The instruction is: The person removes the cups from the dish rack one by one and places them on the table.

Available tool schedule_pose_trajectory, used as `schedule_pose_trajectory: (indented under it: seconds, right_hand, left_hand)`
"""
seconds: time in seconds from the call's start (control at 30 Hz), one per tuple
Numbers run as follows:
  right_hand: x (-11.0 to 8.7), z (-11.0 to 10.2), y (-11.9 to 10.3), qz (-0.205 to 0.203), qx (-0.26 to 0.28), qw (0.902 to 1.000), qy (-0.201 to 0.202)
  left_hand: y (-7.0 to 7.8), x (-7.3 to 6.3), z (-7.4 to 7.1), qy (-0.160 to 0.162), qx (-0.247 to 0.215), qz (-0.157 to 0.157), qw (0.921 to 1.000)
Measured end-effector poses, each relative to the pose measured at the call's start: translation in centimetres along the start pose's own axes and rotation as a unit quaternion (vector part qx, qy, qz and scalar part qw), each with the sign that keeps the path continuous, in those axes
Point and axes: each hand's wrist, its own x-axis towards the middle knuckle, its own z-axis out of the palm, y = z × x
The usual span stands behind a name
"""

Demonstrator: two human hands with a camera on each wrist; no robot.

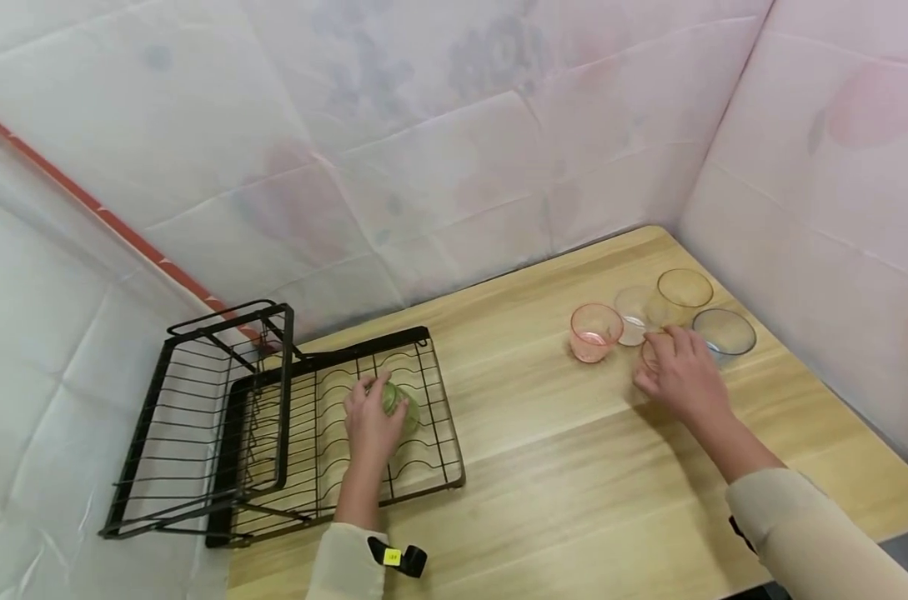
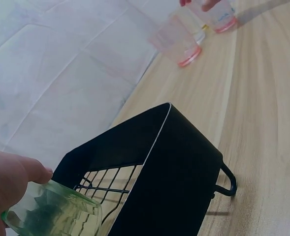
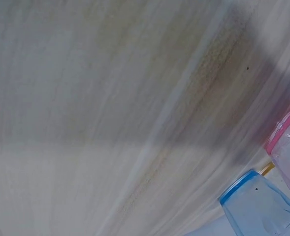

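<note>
My left hand [image 1: 374, 421] grips a green drinking glass [image 1: 410, 408] by its narrow upper end, over the wavy wires of a black dish rack [image 1: 454, 450]. In the left wrist view, the green glass [image 2: 68, 211] is tilted beside the rack's dark side panel [image 2: 172, 172]. At the right of the table, my right hand [image 1: 684, 375] pinches a pink glass [image 1: 649, 358] near its rim, its fingers partly covering it. Close around that hand stand a blue glass [image 1: 724, 333], a yellow-rimmed glass [image 1: 684, 292] and a clear glass [image 1: 632, 310].
Another pink glass [image 1: 594, 337] stands left of the group. The rack's raised wire shelf [image 1: 284, 400] rises on the left side. Pale sheeting [image 1: 454, 167] hangs behind the wooden table [image 1: 544, 467] and along its sides.
</note>
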Motion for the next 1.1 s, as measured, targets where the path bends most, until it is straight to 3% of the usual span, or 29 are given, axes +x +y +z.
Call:
schedule_pose_trajectory:
  seconds: [0.3,0.7,0.83,0.93,1.03,1.1]
  right_hand:
    - [0.3,0.1,0.2,0.022,-0.003,0.9993,-0.030]
    - [1.1,0.7,0.5,0.038,0.031,0.9987,-0.015]
    - [1.4,0.2,0.7,0.036,0.058,0.9977,0.007]
    - [1.3,-0.5,1.0,0.030,0.075,0.9960,0.038]
    - [0.9,-0.7,0.9,0.002,0.087,0.9901,0.110]
    - [0.6,-0.5,0.3,-0.027,0.098,0.9795,0.174]
  left_hand:
    - [-0.3,-0.3,0.4,0.006,0.014,0.020,0.9997]
    - [-0.7,-0.8,1.0,0.039,0.027,0.030,0.9984]
    - [-0.2,-0.9,1.1,0.048,-0.002,0.038,0.9981]
    - [0.6,-0.9,1.6,0.062,-0.054,0.043,0.9957]
    - [1.2,-0.9,2.3,0.064,-0.122,0.030,0.9900]
    - [1.5,-1.0,2.6,0.057,-0.174,0.013,0.9829]
